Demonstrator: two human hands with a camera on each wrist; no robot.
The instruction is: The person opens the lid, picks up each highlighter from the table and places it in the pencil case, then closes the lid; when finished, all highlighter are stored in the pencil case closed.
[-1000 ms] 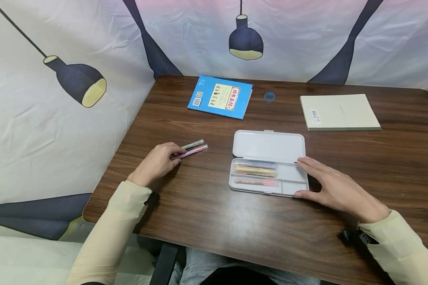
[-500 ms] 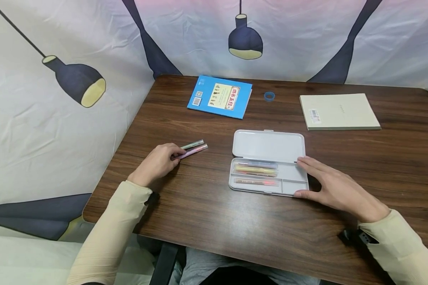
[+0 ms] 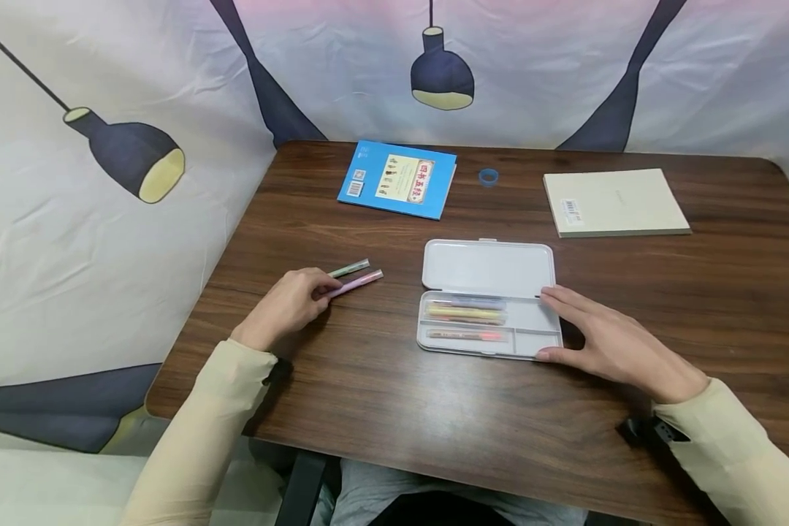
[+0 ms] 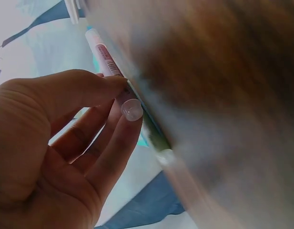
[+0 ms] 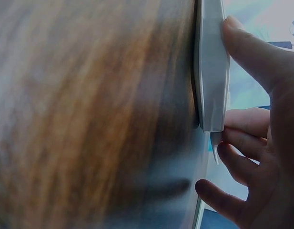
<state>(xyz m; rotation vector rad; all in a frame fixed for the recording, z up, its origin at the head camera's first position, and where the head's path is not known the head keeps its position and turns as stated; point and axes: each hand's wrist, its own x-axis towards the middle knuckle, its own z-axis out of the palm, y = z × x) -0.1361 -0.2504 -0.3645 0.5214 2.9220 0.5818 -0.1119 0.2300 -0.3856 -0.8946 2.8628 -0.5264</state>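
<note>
My left hand (image 3: 288,307) pinches a pink-purple pen (image 3: 361,280) between thumb and fingers, low over the left part of the table. Just behind it is a green pen (image 3: 351,268), its cap end pointing away to the right. In the left wrist view, the pink pen (image 4: 108,62) runs between thumb and fingertips, and the green pen (image 4: 156,133) shows past them. My right hand (image 3: 611,340) holds the right end of an open white pencil case (image 3: 540,343), thumb at its front corner and fingers by the hinge. Several pens (image 3: 465,314) lie in its left compartments.
Toward the back of the wooden table (image 3: 368,394) lie a blue book (image 3: 397,179), a blue tape ring (image 3: 489,177) and a pale notebook (image 3: 621,204). The case's raised lid (image 3: 489,264) lies folded back behind its tray. A printed cloth hangs behind the table.
The pink-purple pen has shifted slightly to the right, and its gap from the green pen has widened. The right hand keeps its place at the case. The head view has shifted a little.
</note>
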